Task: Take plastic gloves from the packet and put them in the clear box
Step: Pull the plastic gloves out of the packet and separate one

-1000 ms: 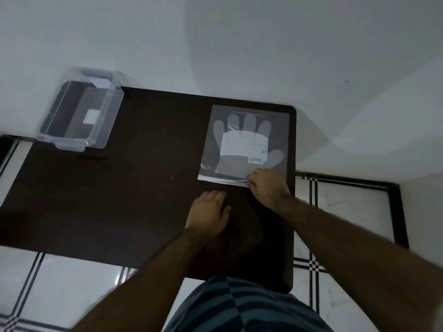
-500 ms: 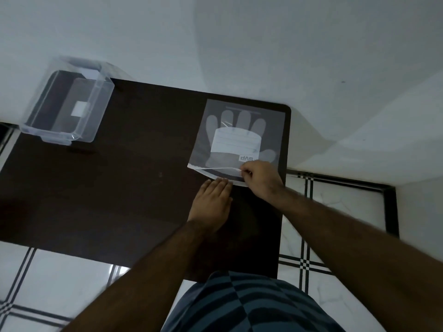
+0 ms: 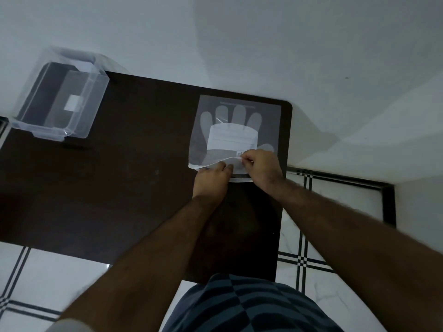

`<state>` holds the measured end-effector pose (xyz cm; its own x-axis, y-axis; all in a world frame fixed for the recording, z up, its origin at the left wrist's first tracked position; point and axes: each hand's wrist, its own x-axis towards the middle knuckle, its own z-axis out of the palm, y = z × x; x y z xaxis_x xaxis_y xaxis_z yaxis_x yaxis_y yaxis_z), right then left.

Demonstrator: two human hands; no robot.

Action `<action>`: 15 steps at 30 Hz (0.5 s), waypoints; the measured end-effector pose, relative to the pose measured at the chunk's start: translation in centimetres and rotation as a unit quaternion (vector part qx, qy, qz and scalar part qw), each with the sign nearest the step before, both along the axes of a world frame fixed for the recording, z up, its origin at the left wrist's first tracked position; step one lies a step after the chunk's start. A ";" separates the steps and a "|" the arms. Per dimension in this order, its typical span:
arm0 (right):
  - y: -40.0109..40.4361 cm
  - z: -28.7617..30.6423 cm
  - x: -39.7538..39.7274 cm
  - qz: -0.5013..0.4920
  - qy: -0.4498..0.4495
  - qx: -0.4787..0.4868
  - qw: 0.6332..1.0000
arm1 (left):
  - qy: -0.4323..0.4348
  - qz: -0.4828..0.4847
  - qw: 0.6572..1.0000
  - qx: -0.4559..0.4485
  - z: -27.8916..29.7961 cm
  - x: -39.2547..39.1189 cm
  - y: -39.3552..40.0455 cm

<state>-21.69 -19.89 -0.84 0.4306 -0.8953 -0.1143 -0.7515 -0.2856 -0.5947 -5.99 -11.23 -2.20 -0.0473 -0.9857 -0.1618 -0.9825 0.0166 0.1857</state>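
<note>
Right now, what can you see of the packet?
The packet is a flat, see-through plastic sleeve with a glove outline and a white label. It lies on the dark table, at its far right corner. The right hand pinches its near flap up; the left hand's fingers reach into the opening.

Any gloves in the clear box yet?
No, the clear box at the table's far left corner holds no gloves; both hands are at the packet opening.

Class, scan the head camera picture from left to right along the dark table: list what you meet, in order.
clear box → left hand → right hand. The glove packet overlaps both hands, so it is left out.
</note>
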 end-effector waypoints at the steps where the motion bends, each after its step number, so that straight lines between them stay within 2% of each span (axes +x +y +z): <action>1: -0.2 -0.1 0.1 -0.007 -0.001 0.001 1.000 | -0.016 -0.008 1.000 0.006 0.2 0.0 -0.4; 9: -1.8 0.2 0.5 -0.042 -0.004 -0.002 0.999 | -0.092 -0.056 0.994 0.022 0.4 -0.3 -2.3; 15: -2.6 -0.1 0.7 -0.048 -0.003 0.004 0.999 | -0.097 -0.064 0.993 0.021 0.4 -1.1 -3.3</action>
